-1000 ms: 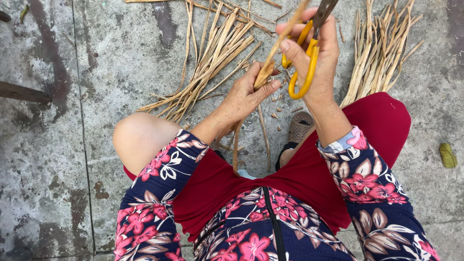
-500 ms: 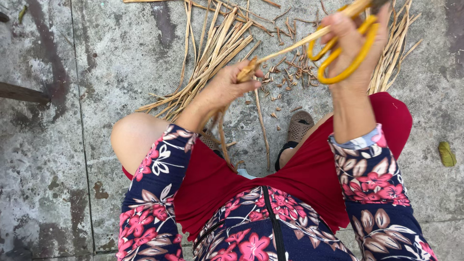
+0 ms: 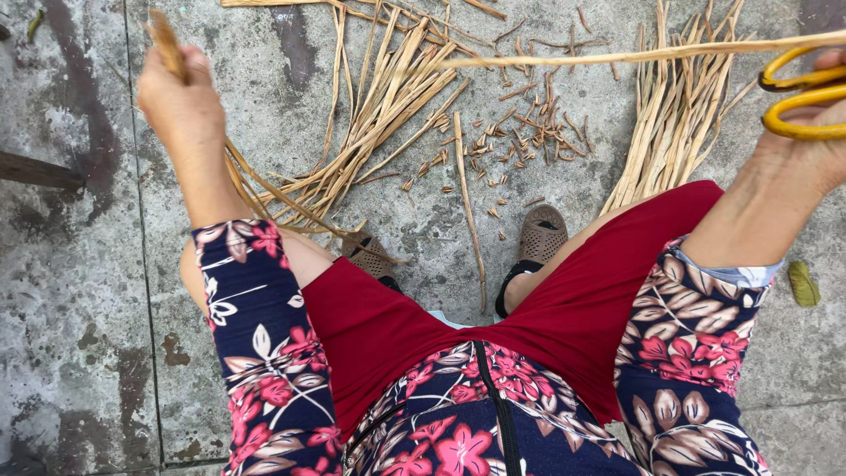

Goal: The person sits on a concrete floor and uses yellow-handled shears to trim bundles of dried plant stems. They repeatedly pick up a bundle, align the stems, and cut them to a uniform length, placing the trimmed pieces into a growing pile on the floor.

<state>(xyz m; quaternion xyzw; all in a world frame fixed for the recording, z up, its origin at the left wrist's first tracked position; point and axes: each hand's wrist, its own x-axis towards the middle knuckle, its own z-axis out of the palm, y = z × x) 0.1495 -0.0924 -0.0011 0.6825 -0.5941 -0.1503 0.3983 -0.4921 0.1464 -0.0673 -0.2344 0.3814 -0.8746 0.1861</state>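
My left hand point(image 3: 181, 101) is raised at the upper left, closed on the end of a dry reed strip point(image 3: 163, 40). My right hand point(image 3: 815, 145) is at the far right edge, gripping yellow-handled scissors point(image 3: 806, 92). A long pale reed strip point(image 3: 617, 57) runs leftward from the scissors across the top of the view. Whether it is the same strip my left hand holds I cannot tell. A pile of dry reeds point(image 3: 379, 123) lies on the ground between my hands.
A second reed bundle point(image 3: 683, 123) lies at the upper right. Several short cut pieces point(image 3: 520, 132) are scattered on the concrete ground point(image 3: 79, 291). My brown sandals point(image 3: 539, 236) rest below them. A green leaf point(image 3: 803, 284) lies at the right.
My hands have swung wide apart: the left hand went far left and up, the right hand with the scissors went to the right edge. The cut pieces are now uncovered.
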